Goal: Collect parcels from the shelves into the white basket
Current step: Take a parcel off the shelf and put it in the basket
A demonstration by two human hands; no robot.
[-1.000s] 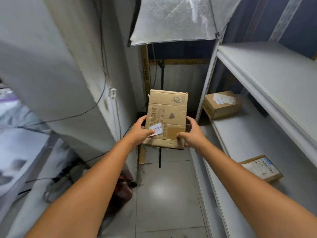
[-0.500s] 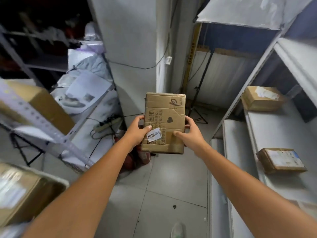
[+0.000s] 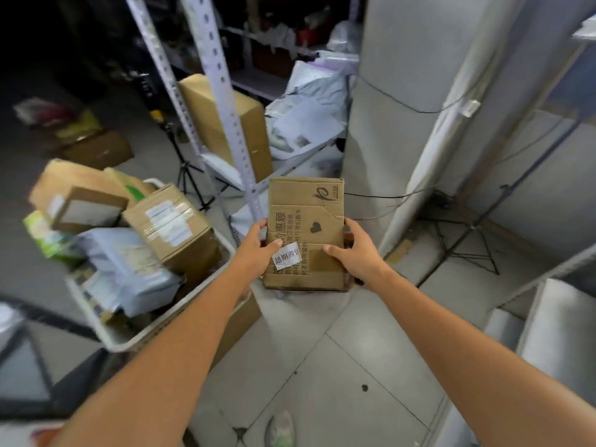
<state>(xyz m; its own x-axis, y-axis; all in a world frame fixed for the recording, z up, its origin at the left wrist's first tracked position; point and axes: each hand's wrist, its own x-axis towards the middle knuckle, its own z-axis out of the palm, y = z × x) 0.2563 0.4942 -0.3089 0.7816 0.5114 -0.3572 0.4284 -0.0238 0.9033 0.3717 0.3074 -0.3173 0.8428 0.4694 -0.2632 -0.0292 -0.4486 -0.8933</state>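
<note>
Simply creased, rectangular cardboard parcel (image 3: 306, 221)

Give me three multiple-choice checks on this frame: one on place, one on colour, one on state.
1. Where is the basket relative to the held box?
A) to its right B) to its left C) directly under it
2. What colour is the sticker on the box?
A) red B) green C) white
3. How is the box held?
A) by both hands B) by one hand C) it lies on the floor

Answers:
1 B: the basket's rim shows left of the box.
2 C: the sticker is white with dark print.
3 A: the left hand and right hand grip opposite sides.
</note>
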